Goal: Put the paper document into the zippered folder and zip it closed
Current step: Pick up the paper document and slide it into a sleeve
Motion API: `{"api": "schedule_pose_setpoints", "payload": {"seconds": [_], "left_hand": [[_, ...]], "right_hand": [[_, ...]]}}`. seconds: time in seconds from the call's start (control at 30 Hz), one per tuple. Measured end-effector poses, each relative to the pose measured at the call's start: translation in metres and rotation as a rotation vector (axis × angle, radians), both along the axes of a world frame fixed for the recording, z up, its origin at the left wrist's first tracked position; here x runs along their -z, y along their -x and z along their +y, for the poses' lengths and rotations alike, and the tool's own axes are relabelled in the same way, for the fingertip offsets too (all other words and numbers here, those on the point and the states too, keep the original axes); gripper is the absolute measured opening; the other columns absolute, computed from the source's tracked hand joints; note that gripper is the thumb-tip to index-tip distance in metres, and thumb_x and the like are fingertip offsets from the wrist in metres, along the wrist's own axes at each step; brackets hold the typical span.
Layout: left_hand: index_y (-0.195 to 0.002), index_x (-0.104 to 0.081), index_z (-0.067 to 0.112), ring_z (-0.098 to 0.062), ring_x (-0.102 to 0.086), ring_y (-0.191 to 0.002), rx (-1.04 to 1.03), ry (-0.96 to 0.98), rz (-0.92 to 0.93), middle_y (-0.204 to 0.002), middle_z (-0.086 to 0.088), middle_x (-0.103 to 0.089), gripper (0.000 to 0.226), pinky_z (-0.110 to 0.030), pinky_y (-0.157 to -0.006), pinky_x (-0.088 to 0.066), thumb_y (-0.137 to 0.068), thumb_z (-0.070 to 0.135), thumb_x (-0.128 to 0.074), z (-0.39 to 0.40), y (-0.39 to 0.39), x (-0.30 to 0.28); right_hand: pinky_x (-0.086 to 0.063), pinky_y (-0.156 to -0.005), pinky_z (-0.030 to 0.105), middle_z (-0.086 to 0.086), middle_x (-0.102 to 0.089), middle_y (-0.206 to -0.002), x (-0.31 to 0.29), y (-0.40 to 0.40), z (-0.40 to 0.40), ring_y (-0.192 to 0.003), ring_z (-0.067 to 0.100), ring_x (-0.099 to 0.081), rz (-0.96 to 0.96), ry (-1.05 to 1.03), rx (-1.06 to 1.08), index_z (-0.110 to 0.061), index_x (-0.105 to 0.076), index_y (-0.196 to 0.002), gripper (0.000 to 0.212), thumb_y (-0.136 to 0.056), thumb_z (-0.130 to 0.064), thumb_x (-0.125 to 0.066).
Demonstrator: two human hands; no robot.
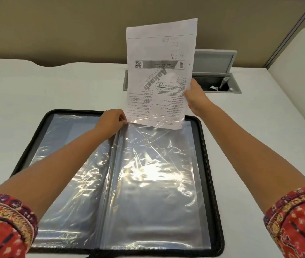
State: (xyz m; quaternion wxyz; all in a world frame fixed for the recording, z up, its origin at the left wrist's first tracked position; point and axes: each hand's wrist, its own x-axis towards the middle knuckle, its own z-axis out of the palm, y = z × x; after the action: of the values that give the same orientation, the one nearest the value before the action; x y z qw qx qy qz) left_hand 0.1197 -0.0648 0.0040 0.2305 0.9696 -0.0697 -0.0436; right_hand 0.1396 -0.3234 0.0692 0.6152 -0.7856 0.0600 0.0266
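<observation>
folder [211, 164]: near edge cut off | paper [159, 71]: small print unreadable, lower edge behind sleeve [157, 164] | left hand [110, 121]: fingertips hidden behind sleeve

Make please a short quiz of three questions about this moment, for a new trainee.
1. True or false: the folder lies open on the table.
2. Which hand holds the paper by its side edge?
3. The paper's lower edge is: A) just entering the clear sleeve, B) fully inside, C) flat on the table.

Key: 1 true. 2 the right hand; the left hand pinches the sleeve's top. 3 A.
</observation>
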Motion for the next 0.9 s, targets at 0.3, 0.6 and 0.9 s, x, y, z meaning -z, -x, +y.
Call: {"api": "schedule_pose_setpoints", "payload": {"seconds": [0.3, 0.6, 0.9], "left_hand": [[-0.085, -0.068, 0.004, -0.029, -0.060, -0.088, 0.049, 0.048, -0.070, -0.092, -0.012, -0.069, 0.009, -0.043, -0.108, -0.025, -0.081, 0.012, -0.065, 0.005, -0.006, -0.002], [-0.087, -0.069, 0.006, -0.031, -0.056, -0.094, 0.236, -0.026, -0.007, -0.096, -0.015, -0.064, 0.008, -0.039, -0.086, -0.044, -0.080, 0.007, -0.065, 0.008, -0.017, -0.014], [-0.097, -0.066, 0.010, -0.036, -0.045, -0.108, 0.186, -0.141, 0.007, -0.111, -0.015, -0.054, 0.014, -0.048, -0.093, -0.041, -0.087, 0.015, -0.058, 0.004, -0.017, -0.017]], "right_hand": [[-0.055, -0.086, 0.044, 0.011, -0.065, -0.107, 0.006, -0.001, 0.000, -0.098, 0.025, -0.063, 0.013, 0.061, 0.040, -0.009, -0.054, -0.107, 0.017, -0.092, -0.016, -0.049], [-0.053, -0.090, 0.047, 0.013, -0.063, -0.114, 0.005, -0.010, -0.004, -0.105, 0.028, -0.061, 0.087, 0.038, 0.022, -0.007, -0.052, -0.119, 0.028, -0.091, -0.007, -0.048], [-0.050, -0.093, 0.050, 0.017, -0.061, -0.121, 0.008, -0.012, -0.017, -0.110, 0.031, -0.060, 0.201, -0.155, -0.022, -0.004, -0.051, -0.123, 0.042, -0.089, 0.015, -0.036]]}}
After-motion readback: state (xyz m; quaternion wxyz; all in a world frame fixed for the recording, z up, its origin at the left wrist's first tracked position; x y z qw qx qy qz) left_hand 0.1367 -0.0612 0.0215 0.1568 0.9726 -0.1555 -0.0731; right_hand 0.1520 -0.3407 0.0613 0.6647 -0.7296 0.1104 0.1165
